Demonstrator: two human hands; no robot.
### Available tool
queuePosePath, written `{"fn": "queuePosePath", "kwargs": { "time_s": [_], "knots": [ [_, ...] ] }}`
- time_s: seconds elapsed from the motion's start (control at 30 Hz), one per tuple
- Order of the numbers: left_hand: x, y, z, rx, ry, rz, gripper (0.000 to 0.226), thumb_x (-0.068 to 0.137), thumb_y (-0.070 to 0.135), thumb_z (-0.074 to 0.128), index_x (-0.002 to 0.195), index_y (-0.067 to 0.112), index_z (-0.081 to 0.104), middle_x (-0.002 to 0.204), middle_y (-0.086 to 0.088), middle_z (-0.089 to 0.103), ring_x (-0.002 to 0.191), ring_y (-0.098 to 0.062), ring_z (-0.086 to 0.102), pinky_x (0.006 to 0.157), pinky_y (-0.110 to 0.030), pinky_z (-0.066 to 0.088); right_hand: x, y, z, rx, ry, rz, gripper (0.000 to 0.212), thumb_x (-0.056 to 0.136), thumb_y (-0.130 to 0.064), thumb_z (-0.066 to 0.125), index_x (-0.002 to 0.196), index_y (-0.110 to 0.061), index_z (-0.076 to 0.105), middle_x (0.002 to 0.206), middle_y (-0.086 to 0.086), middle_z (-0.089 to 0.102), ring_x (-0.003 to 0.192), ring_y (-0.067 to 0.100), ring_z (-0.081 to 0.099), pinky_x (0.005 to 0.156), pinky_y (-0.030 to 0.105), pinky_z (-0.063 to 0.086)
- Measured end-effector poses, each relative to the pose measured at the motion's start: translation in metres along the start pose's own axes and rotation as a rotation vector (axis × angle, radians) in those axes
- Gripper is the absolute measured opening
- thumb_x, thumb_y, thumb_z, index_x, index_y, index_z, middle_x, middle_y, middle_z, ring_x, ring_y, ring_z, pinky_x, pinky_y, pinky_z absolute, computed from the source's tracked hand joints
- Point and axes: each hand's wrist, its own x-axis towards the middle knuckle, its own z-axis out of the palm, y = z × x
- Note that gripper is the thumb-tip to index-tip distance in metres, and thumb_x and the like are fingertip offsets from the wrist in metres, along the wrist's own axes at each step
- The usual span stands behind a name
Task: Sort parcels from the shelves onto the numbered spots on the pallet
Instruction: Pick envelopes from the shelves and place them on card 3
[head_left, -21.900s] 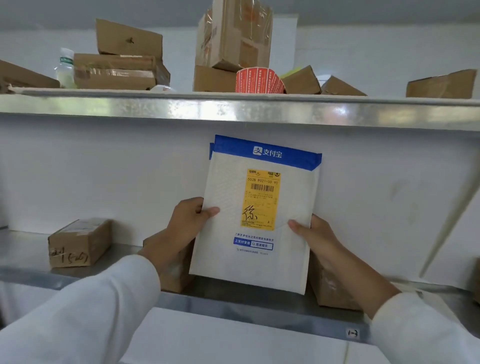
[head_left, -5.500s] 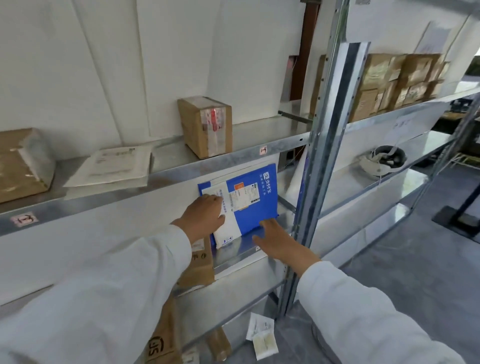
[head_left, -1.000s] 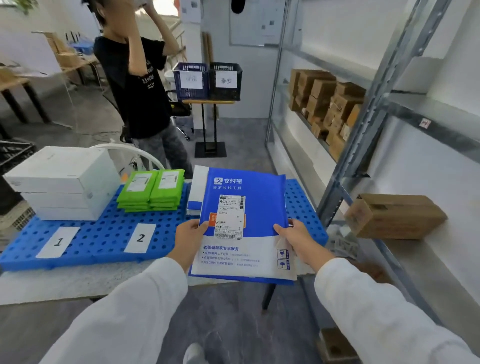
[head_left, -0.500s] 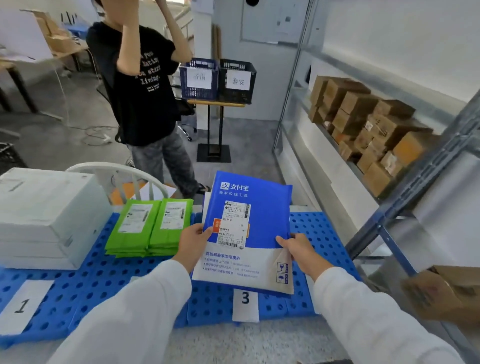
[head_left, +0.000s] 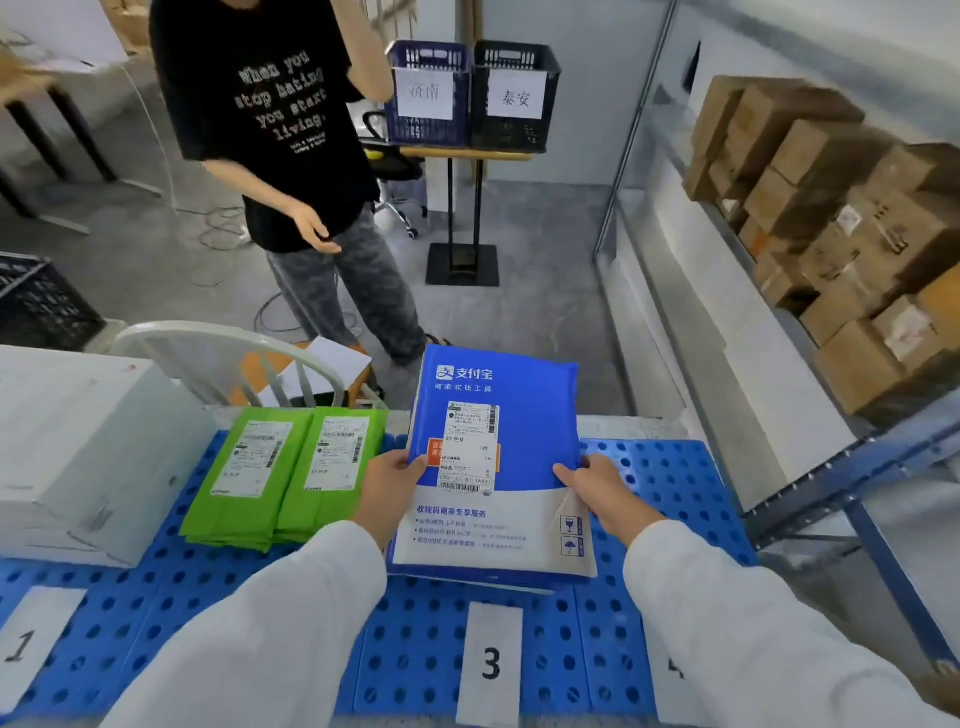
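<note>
A blue and white mailer parcel (head_left: 524, 415) with a shipping label is held over the blue perforated pallet (head_left: 670, 483), just behind the white label marked 3 (head_left: 491, 662). My left hand (head_left: 387, 488) grips its left edge and my right hand (head_left: 597, 493) grips its right edge. Its near edge rests on or just above other flat parcels lying at that spot. Two green parcels (head_left: 283, 467) lie side by side left of it. White boxes (head_left: 78, 447) are stacked behind the label marked 1 (head_left: 23, 647).
A person in a black T-shirt (head_left: 275, 119) stands beyond the pallet by a white chair (head_left: 218, 348). Two labelled crates (head_left: 472, 93) sit on a stand behind. Metal shelving with several cardboard boxes (head_left: 841, 228) runs along the right. A black crate (head_left: 36, 301) is at far left.
I have stepped closer to the pallet and lowered the blue parcel toward the spot behind label 3. The person beyond the pallet has dropped an arm.
</note>
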Motion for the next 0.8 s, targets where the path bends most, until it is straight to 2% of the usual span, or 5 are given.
{"fn": "queuePosePath", "kwargs": {
  "time_s": [0.13, 0.3, 0.43, 0.6, 0.8],
  "knots": [
    [0.021, 0.0, -0.001, 0.069, 0.076, -0.022, 0.013, 0.093, 0.024, 0.06, 0.09, 0.011, 0.063, 0.082, -0.004, 0.067, 0.068, -0.018, 0.065, 0.057, -0.026, 0.05, 0.024, -0.006, 0.013, -0.007, -0.072, 0.024, 0.039, 0.09, -0.028, 0.063, 0.122, -0.009, 0.052, 0.115, 0.007, 0.064, 0.099, 0.024, 0.065, 0.088, 0.043, 0.054],
    [0.03, -0.023, -0.003, 0.19, 0.079, -0.057, 0.021, 0.092, 0.026, 0.062, 0.081, 0.01, 0.059, 0.073, 0.001, 0.064, 0.065, -0.019, 0.062, 0.052, -0.025, 0.045, 0.034, 0.002, 0.036, -0.06, -0.106, 0.061, 0.035, 0.092, -0.024, 0.061, 0.121, -0.007, 0.049, 0.116, 0.008, 0.062, 0.094, 0.022, 0.062, 0.077, 0.034, 0.051],
    [0.037, -0.037, -0.004, 0.289, 0.055, -0.06, 0.019, 0.092, 0.023, 0.062, 0.094, 0.003, 0.063, 0.074, -0.003, 0.064, 0.064, -0.016, 0.058, 0.05, -0.024, 0.041, 0.039, 0.018, 0.041, -0.114, -0.162, 0.087, 0.039, 0.09, -0.028, 0.064, 0.121, -0.009, 0.048, 0.119, 0.006, 0.061, 0.098, 0.021, 0.062, 0.084, 0.035, 0.053],
    [0.044, -0.037, -0.001, 0.33, 0.051, -0.045, 0.01, 0.094, 0.021, 0.059, 0.101, 0.014, 0.056, 0.094, -0.004, 0.065, 0.069, -0.012, 0.058, 0.05, -0.021, 0.04, 0.044, 0.031, 0.039, -0.138, -0.19, 0.065, 0.041, 0.089, -0.025, 0.065, 0.125, -0.015, 0.048, 0.12, -0.001, 0.058, 0.106, 0.019, 0.06, 0.088, 0.033, 0.052],
    [0.036, -0.035, -0.001, 0.381, 0.089, 0.042, 0.026, 0.095, 0.006, 0.052, 0.121, 0.004, 0.054, 0.109, -0.003, 0.061, 0.076, -0.01, 0.052, 0.051, -0.016, 0.035, 0.033, 0.023, 0.039, -0.29, -0.075, -0.051, 0.015, 0.096, -0.025, 0.05, 0.095, -0.011, 0.053, 0.092, 0.003, 0.057, 0.083, 0.017, 0.055, 0.069, 0.028, 0.042]
  ]
}}
